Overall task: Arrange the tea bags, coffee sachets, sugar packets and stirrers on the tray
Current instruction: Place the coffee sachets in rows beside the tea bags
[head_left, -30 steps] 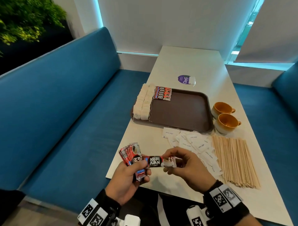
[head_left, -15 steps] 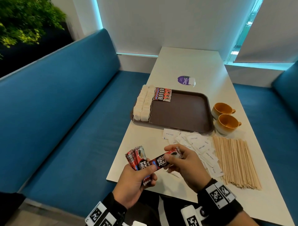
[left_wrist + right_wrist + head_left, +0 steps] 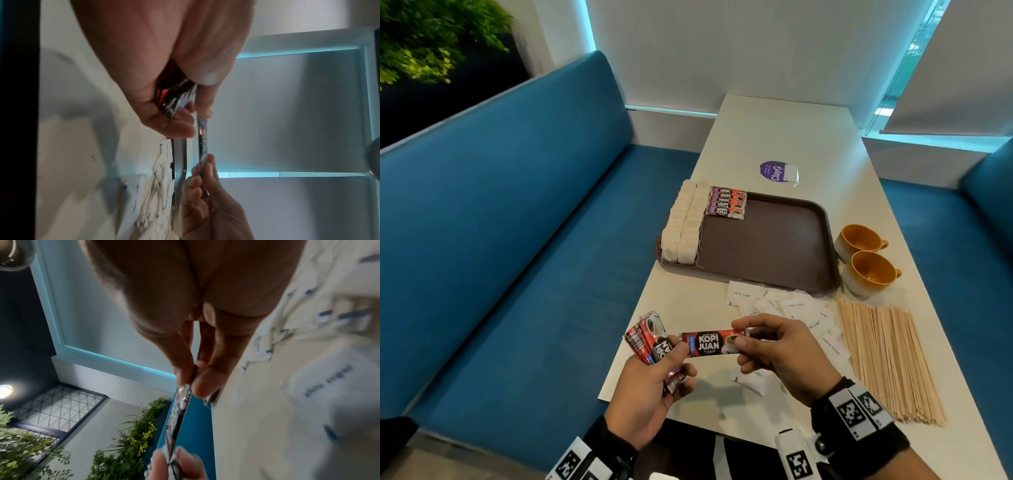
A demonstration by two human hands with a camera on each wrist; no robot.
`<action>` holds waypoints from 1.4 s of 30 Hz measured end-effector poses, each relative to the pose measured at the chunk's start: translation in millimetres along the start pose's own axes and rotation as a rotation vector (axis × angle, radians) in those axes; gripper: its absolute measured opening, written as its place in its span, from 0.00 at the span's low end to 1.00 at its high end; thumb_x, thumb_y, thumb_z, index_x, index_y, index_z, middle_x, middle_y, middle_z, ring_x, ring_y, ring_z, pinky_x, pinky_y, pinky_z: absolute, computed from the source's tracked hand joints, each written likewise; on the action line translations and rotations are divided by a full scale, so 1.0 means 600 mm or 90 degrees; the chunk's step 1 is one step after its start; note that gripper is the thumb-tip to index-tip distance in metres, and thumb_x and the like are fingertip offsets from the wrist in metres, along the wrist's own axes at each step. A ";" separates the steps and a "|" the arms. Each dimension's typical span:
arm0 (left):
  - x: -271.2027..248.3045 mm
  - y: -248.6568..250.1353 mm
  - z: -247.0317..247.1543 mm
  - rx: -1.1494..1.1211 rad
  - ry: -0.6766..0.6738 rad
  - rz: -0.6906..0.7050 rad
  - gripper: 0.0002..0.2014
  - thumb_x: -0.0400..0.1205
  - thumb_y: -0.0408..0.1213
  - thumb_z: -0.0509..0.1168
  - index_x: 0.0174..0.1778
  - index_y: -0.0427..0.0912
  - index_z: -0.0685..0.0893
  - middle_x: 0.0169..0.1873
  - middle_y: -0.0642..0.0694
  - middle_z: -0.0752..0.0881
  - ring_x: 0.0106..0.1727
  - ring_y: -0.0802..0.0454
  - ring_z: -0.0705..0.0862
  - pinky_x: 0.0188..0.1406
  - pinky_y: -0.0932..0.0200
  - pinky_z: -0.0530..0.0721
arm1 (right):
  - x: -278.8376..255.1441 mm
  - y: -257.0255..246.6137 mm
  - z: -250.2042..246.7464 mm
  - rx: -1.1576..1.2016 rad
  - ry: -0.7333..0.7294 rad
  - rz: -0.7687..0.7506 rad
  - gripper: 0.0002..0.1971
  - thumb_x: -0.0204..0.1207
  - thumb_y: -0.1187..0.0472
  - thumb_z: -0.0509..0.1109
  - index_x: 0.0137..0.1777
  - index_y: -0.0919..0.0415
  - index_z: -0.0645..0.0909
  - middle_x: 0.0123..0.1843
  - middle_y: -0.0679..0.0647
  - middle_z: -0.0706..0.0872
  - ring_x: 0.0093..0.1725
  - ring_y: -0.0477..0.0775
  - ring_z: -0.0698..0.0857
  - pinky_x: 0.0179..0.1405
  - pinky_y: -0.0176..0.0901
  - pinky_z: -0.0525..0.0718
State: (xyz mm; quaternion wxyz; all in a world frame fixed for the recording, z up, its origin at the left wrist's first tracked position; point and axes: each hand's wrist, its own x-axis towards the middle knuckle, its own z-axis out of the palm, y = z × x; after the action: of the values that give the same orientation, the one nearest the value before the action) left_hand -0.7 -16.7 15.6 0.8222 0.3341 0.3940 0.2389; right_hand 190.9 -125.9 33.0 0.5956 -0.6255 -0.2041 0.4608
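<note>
One coffee sachet is hanging level above the table's near left corner, the right hand pinching its right end while the left hand is gripping a fanned bunch of spare sachets, thumb pressing on the single one's left end. Pulling it free is likely risking the loose bunch slipping off the table edge onto the blue bench. Tea bags and five sachets are lining the tray's far left corner; sugar packets and stirrers are waiting along its near edge.

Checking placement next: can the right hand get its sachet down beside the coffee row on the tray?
Probably yes. The right hand pinches one Kopi Juan sachet; the tray floor below the coffee sachet row is bare, though the left hand's thumb also touches the sachet.
</note>
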 end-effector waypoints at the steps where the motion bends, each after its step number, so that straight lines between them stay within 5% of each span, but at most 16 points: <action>1: 0.005 0.003 -0.002 0.008 0.000 -0.002 0.16 0.78 0.33 0.73 0.60 0.31 0.84 0.45 0.35 0.88 0.37 0.45 0.86 0.31 0.53 0.87 | 0.008 -0.009 -0.003 -0.018 0.003 -0.009 0.11 0.73 0.74 0.79 0.55 0.67 0.91 0.45 0.73 0.90 0.35 0.65 0.87 0.36 0.51 0.90; 10: 0.064 0.018 -0.046 -0.009 0.021 -0.087 0.15 0.85 0.24 0.59 0.64 0.29 0.85 0.55 0.30 0.90 0.50 0.31 0.91 0.41 0.40 0.92 | 0.187 -0.129 -0.054 -0.008 0.131 -0.144 0.12 0.71 0.72 0.79 0.54 0.65 0.90 0.44 0.66 0.92 0.35 0.56 0.89 0.38 0.43 0.92; 16: 0.089 0.019 -0.059 0.039 0.053 -0.105 0.13 0.84 0.19 0.59 0.62 0.27 0.85 0.54 0.28 0.91 0.53 0.25 0.91 0.45 0.35 0.91 | 0.355 -0.149 -0.092 -0.030 0.181 -0.114 0.10 0.76 0.71 0.79 0.55 0.63 0.89 0.46 0.66 0.92 0.33 0.54 0.87 0.37 0.42 0.92; 22: 0.100 0.023 -0.070 -0.001 0.024 -0.162 0.27 0.65 0.18 0.73 0.62 0.23 0.83 0.56 0.23 0.89 0.55 0.21 0.89 0.49 0.26 0.88 | 0.477 -0.118 -0.104 -0.184 0.203 -0.013 0.07 0.75 0.64 0.82 0.50 0.55 0.91 0.47 0.61 0.94 0.37 0.51 0.89 0.41 0.45 0.90; 26: 0.104 0.027 -0.074 -0.023 0.005 -0.190 0.27 0.64 0.21 0.73 0.62 0.21 0.83 0.57 0.21 0.87 0.56 0.18 0.88 0.62 0.16 0.78 | 0.511 -0.111 -0.095 -0.260 0.208 -0.002 0.08 0.75 0.64 0.82 0.52 0.56 0.92 0.42 0.57 0.92 0.35 0.47 0.87 0.35 0.38 0.87; 32: 0.111 0.030 -0.077 -0.019 0.005 -0.206 0.19 0.65 0.20 0.74 0.53 0.24 0.90 0.58 0.20 0.87 0.57 0.16 0.86 0.64 0.13 0.75 | 0.532 -0.119 -0.085 -0.345 0.192 -0.011 0.09 0.73 0.67 0.83 0.52 0.58 0.90 0.43 0.57 0.92 0.37 0.48 0.87 0.38 0.38 0.89; 38: 0.116 0.028 -0.079 -0.028 0.002 -0.223 0.25 0.64 0.20 0.73 0.60 0.22 0.86 0.58 0.20 0.87 0.58 0.16 0.86 0.67 0.13 0.72 | 0.553 -0.123 -0.082 -0.386 0.227 0.044 0.11 0.70 0.67 0.85 0.50 0.62 0.89 0.42 0.59 0.93 0.33 0.49 0.88 0.33 0.38 0.89; 42: 0.112 0.030 -0.078 -0.040 -0.010 -0.223 0.20 0.64 0.20 0.73 0.53 0.23 0.89 0.58 0.20 0.87 0.57 0.16 0.86 0.68 0.16 0.74 | 0.559 -0.127 -0.079 -0.413 0.233 0.050 0.12 0.69 0.66 0.86 0.50 0.63 0.89 0.38 0.56 0.91 0.30 0.48 0.87 0.29 0.36 0.89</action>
State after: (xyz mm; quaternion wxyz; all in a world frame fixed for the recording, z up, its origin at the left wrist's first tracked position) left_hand -2.1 56.3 -25.8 0.8643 0.2361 0.4322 0.1018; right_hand 417.2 133.3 -13.9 0.3750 -0.8609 -0.2054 0.2758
